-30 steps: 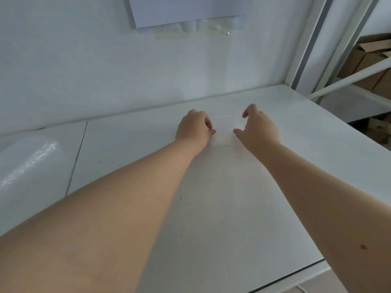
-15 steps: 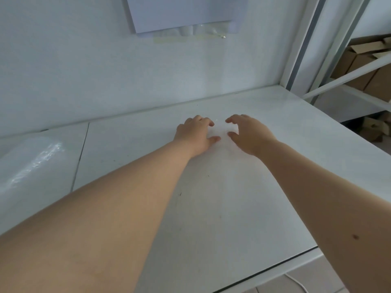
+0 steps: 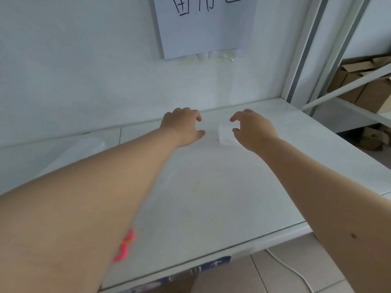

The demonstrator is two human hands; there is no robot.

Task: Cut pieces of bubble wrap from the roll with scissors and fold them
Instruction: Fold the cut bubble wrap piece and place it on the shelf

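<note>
One folded bubble wrap piece [image 3: 227, 137] is flanked by the empty, loosely curled left hand [image 3: 182, 127] and right hand [image 3: 255, 131]; further cuts presumably remain.

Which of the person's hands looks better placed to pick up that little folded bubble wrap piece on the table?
The right hand, probably. The folded bubble wrap piece lies just beside its thumb, while the left hand sits apart from it across bare table.
</note>
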